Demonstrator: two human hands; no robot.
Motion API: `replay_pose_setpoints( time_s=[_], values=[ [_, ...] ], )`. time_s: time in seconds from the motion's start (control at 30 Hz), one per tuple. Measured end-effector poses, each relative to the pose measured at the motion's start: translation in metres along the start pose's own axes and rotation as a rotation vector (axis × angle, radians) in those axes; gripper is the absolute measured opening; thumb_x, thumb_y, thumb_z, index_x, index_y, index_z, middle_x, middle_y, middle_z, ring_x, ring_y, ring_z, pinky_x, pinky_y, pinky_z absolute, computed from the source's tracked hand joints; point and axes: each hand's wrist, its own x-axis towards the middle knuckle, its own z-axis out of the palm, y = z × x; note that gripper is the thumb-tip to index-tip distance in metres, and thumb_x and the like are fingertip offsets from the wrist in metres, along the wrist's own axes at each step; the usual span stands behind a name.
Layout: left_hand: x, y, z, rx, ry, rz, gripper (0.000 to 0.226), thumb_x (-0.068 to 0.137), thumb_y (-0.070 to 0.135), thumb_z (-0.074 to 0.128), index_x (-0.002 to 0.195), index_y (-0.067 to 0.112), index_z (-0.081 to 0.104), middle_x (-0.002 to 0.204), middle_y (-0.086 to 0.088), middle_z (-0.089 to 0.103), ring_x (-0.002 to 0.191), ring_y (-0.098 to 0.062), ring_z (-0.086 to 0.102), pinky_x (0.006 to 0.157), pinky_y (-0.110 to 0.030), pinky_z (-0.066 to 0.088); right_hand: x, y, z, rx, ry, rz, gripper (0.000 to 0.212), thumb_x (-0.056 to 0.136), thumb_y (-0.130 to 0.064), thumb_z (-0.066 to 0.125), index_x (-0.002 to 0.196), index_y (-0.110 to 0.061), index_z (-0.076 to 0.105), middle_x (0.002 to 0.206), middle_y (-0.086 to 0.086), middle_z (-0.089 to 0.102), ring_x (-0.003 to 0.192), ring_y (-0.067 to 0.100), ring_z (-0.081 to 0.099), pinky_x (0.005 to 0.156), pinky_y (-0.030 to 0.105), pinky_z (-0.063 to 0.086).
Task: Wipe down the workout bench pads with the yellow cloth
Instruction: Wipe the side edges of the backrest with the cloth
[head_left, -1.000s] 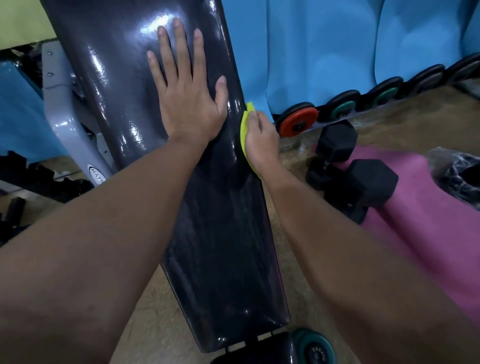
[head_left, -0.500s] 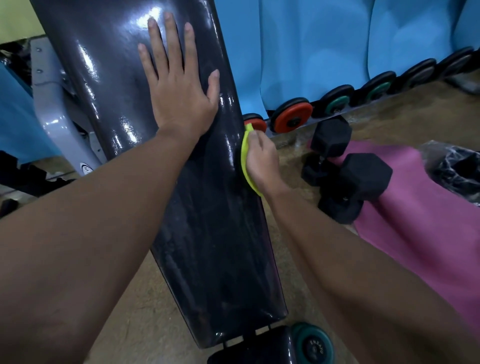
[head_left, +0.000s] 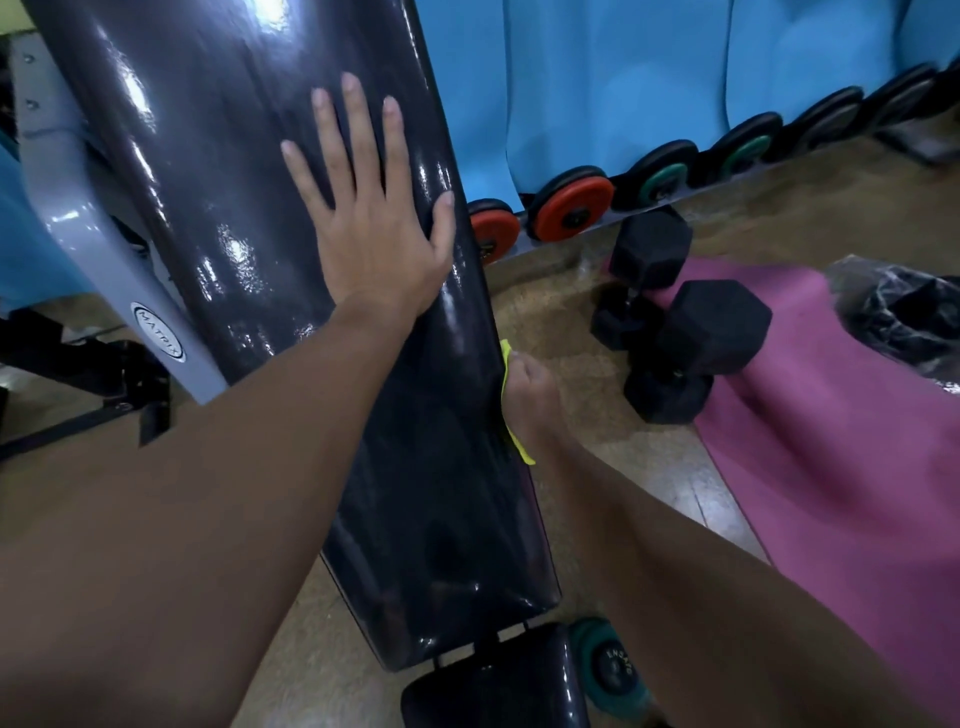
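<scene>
**Ana:** Down the pad's right edge, that's where the right hand (head_left: 527, 395) has slid, well below the thumb of the left hand (head_left: 371, 234) it was level with a second ago.

**Ben:** And the cloth (head_left: 511, 410)?

**Ana:** Only a yellow strip shows, squeezed between the palm and the side of the back pad (head_left: 249, 171). The grip is closed over it, fingers curled against the edge. The left hand lies flat and spread on the pad's face, holding nothing.

**Ben:** What could go wrong?

**Ana:** I'd say the cloth is the weak point. So little of it shows that a hard stroke along the side could roll it out from under the palm and drop it to the floor (head_left: 561, 317). Also, the pad looks glossy, maybe damp, so the bracing hand might skid if weight goes on it.

**Ben:** Anything near the knuckles?

**Ana:** Dumbbells (head_left: 691, 332) stand just right of the stroke, partly on a pink mat (head_left: 831, 431); a wide swing could clip them. The seat pad (head_left: 498, 686) below looks not yet wiped.

**Ben:** Any containers?

**Ana:** One clear plastic bag (head_left: 898, 317) at far right, with something dark inside; I can't tell what.
</scene>
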Motion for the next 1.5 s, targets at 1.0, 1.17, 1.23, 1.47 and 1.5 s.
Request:
replay_pose_setpoints(
  time_s=[1.0,1.17,1.23,1.47,1.5],
  values=[
    [-0.075,0.024,0.013,-0.003,0.008,0.016,0.076,0.108,0.049,0.026,0.171,0.01,0.011,0.178,-0.019,0.01,0.164,-0.044,0.009,0.131,-0.065,0.006,-0.008,-0.006,-0.007,0.098,-0.01,-0.1,0.033,0.106,-0.023,0.042,0.086,-0.01,0.065,0.083,0.003,0.06,0.075,0.01,0.05,0.069,0.029,0.039],
    [-0.123,0.025,0.031,-0.059,-0.017,0.057,0.075,0.108,0.046,0.036,0.17,0.01,0.014,0.178,-0.018,0.011,0.164,-0.043,0.01,0.131,-0.064,0.005,-0.023,0.05,-0.01,0.059,-0.033,0.073,0.035,0.102,-0.019,0.042,0.068,-0.017,0.05,0.072,-0.001,0.049,0.07,0.014,0.047,0.069,0.034,0.037],
    [-0.123,0.027,0.033,-0.065,-0.014,0.052,0.075,0.108,0.046,0.036,0.17,0.009,0.014,0.178,-0.018,0.011,0.164,-0.043,0.01,0.131,-0.064,0.005,-0.025,0.068,-0.014,0.028,-0.058,0.192,0.03,0.1,-0.018,0.043,0.079,-0.007,0.061,0.08,0.003,0.057,0.08,0.019,0.053,0.073,0.034,0.041],
    [-0.125,0.031,0.034,-0.035,-0.022,0.026,0.075,0.108,0.046,0.032,0.17,0.009,0.012,0.178,-0.018,0.01,0.164,-0.043,0.009,0.131,-0.065,0.005,-0.016,0.032,-0.016,0.055,-0.103,0.119,0.028,0.103,-0.018,0.043,0.087,-0.019,0.065,0.086,-0.001,0.059,0.091,0.02,0.055,0.083,0.033,0.042],
    [-0.125,0.032,0.035,-0.033,-0.013,0.024,0.075,0.108,0.045,0.032,0.17,0.009,0.012,0.178,-0.018,0.01,0.164,-0.043,0.009,0.131,-0.065,0.005,-0.015,0.024,-0.016,0.073,-0.087,0.067,0.026,0.103,-0.018,0.043,0.096,-0.015,0.068,0.089,-0.001,0.059,0.092,0.019,0.055,0.084,0.031,0.041]
  ],
)
